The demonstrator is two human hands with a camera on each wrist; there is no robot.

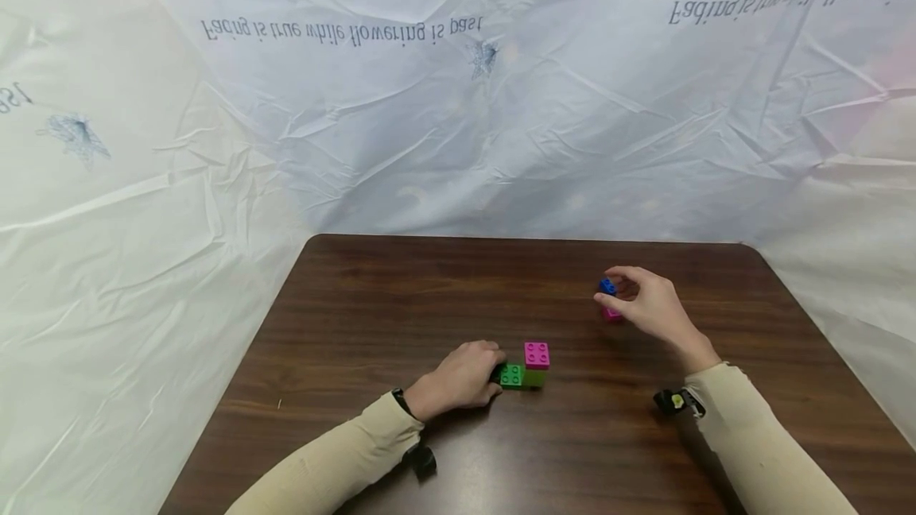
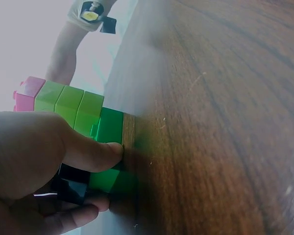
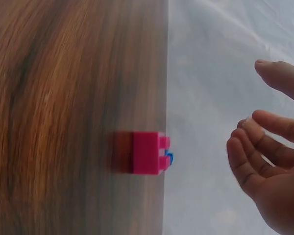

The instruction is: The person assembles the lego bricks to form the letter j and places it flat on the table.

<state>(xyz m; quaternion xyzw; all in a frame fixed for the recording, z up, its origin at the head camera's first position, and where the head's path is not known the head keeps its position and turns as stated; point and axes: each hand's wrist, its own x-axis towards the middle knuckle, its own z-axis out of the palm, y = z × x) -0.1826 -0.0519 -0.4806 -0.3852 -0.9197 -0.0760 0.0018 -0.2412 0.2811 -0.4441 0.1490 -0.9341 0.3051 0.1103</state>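
My left hand [image 1: 465, 372] grips the left end of a built block of toy bricks standing on the table. A green brick [image 1: 511, 375] forms its low part, with a stack of light green bricks [image 2: 68, 104] topped by a pink brick [image 1: 537, 354]. Black bricks [image 2: 72, 190] show between thumb and fingers in the left wrist view. Over at the right, my right hand [image 1: 654, 308] hovers with bent, spread fingers and holds nothing. Close to it a loose pink brick [image 3: 146, 152] sits on the table, with a blue brick [image 1: 607, 286] just behind it.
The brown wooden table [image 1: 401, 284] has rounded far corners. White printed sheeting [image 1: 458, 125] hangs behind it and along both sides. Each wrist carries a strapped black camera, such as the right camera [image 1: 673, 401].
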